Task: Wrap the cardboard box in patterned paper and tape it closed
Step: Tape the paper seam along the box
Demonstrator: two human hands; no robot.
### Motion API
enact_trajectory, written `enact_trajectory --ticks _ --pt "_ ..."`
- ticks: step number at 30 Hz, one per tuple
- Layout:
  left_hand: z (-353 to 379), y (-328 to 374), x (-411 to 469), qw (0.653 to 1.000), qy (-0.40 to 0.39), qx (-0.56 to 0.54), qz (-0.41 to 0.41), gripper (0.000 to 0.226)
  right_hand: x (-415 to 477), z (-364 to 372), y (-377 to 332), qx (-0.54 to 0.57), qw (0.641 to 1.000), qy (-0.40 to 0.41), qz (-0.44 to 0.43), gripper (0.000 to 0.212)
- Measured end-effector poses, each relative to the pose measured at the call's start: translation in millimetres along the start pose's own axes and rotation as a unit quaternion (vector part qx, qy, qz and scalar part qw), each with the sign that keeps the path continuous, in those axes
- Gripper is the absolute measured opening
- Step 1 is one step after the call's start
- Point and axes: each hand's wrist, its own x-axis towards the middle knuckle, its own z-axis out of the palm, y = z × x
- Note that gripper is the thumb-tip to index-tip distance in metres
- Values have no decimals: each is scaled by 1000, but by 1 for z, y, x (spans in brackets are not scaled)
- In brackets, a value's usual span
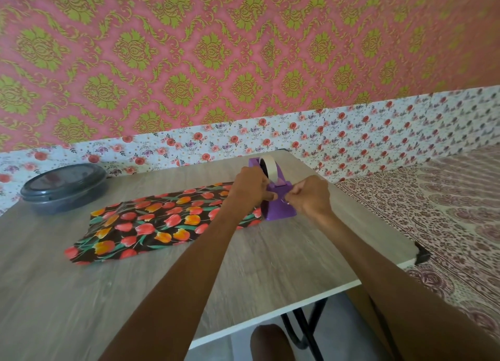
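Note:
A flat parcel covered in dark paper with red and orange tulips (151, 222) lies on the wooden table (270, 258); no bare cardboard shows. At its right end stands a purple tape dispenser (278, 209) with a pale tape roll (269, 167). My left hand (250, 186) grips the dispenser's left side. My right hand (311, 194) is at the dispenser's front end, fingers pinching a thin clear strip of tape by the cutter.
A dark round lidded container (65, 187) sits at the table's far left. Floral and damask paper covers the wall behind. The table's right edge (378, 274) borders a patterned bedspread (446, 211). My knee (270, 341) shows under the table's near edge.

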Motion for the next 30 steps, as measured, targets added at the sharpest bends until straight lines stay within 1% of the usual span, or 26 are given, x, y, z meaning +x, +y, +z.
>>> enact_trajectory --ticks 3,5,6,8,10,11,12,13,14,15,16,17,20,22,25,27,30 --pt "1 -1 -1 1000 2 24 12 37 -14 -8 8 9 998 42 -48 8" --pt "1 -4 -4 999 16 35 29 39 -22 -13 8 31 995 52 -82 10" --pt "-1 -7 -8 998 35 27 41 41 -26 -16 7 57 993 38 -99 11" --pt "-9 -13 -21 994 96 -11 53 41 -38 -20 0 152 983 -28 -103 10" --pt "-20 -23 -39 983 168 -38 58 33 -50 -21 -7 227 966 -72 -99 6" --pt "-25 -30 -50 978 197 -44 58 30 -57 -21 -13 244 961 -76 -107 2" --pt "-30 -39 -59 974 215 -43 57 27 -63 -20 -18 253 957 -75 -122 7" --pt "-34 -51 -71 972 227 -36 52 25 -69 -18 -24 258 953 -85 -136 20" --pt "-37 -62 -81 971 233 -25 45 22 -74 -13 -31 266 947 -111 -140 42" --pt "-38 -74 -90 970 238 -13 39 20 -79 -7 -37 275 942 -142 -129 68" --pt "-38 -84 -98 969 242 -4 37 18 -82 0 -43 282 939 -163 -109 87" --pt "-38 -93 -104 968 248 2 36 17 -84 8 -49 282 940 -164 -95 96" --pt "-36 -113 -117 961 273 16 46 13 -89 34 -67 285 949 -127 -44 102" --pt "-35 -121 -120 958 280 22 61 10 -93 47 -74 301 947 -112 -3 102" --pt "-31 -126 -123 959 273 25 67 21 -96 60 -83 323 942 -84 23 101" --pt "-26 -127 -126 956 277 60 71 28 -97 66 -86 317 944 -78 42 100" --pt "-21 -132 -127 947 293 97 86 30 -96 73 -91 296 950 -73 66 99"
